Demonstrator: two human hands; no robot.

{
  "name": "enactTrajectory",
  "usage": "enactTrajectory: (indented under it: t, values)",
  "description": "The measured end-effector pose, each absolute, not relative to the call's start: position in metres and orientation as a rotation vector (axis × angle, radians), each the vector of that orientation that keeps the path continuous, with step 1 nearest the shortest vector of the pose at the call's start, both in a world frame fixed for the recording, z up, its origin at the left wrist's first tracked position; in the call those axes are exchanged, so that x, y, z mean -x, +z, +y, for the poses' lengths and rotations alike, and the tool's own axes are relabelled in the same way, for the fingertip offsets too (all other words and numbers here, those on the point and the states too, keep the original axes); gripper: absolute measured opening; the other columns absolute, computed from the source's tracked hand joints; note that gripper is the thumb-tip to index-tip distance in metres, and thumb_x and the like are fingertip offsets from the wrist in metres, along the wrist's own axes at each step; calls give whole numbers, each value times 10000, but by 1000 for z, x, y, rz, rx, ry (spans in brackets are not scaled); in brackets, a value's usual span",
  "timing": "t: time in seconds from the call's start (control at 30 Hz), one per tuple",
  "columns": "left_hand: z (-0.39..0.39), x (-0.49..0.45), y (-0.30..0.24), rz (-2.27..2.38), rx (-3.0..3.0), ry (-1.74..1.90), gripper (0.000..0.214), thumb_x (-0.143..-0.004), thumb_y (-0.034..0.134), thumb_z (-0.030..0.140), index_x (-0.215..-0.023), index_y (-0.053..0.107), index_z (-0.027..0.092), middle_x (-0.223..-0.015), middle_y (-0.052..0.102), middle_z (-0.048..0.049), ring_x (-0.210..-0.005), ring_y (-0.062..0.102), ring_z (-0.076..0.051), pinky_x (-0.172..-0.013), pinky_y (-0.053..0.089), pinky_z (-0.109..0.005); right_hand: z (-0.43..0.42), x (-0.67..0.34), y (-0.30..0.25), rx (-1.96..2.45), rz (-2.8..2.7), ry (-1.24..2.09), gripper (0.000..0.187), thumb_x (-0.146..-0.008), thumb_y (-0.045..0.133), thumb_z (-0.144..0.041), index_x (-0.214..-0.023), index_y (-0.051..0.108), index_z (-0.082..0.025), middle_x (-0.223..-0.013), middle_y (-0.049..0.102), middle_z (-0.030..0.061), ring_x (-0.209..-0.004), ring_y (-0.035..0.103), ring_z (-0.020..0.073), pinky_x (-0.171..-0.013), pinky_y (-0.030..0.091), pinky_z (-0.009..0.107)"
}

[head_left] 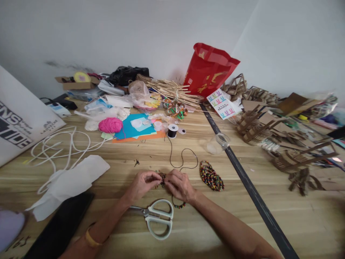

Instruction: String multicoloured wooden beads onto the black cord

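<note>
My left hand (145, 185) is closed in a pinch, its fingertips meeting those of my right hand; what it pinches is too small to make out. My right hand (180, 184) is closed on a thin black cord (176, 167), which runs under it from a spool of black cord (172, 131). Below the right hand, a short strung row of coloured beads (179, 206) hangs out on the table. Loose beads (162, 175) lie behind and between the fingertips. White-handled scissors (161, 218) rest just in front of the hands, their blades partly under my left wrist.
Coiled bead strands (211, 176) lie to the right. Pink yarn (110, 125), blue paper (132, 126) and a red bag (210, 68) stand or lie farther back. White cable (71, 144) and white paper (72, 180) are at left, small woven baskets (250, 126) at right.
</note>
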State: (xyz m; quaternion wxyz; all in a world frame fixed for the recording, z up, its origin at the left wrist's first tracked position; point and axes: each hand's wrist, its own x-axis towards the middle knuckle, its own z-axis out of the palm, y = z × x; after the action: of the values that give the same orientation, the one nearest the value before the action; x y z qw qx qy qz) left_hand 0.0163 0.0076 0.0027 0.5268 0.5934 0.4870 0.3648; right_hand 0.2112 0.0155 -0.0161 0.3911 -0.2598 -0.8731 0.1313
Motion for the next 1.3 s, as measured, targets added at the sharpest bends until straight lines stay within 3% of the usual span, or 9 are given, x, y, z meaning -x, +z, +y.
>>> enactTrajectory:
  t: [1.3]
  values:
    - [8,-16,-1,1113,-1518,871,99,-699,653,211,-737,711,141,-742,709,-48,-716,625,-179,-690,485,-264,16,-212,-17,671,-2236,357,109,-918,450,-190,-909,557,-174,-818,592,71,-741,552,158,-645,476,255]
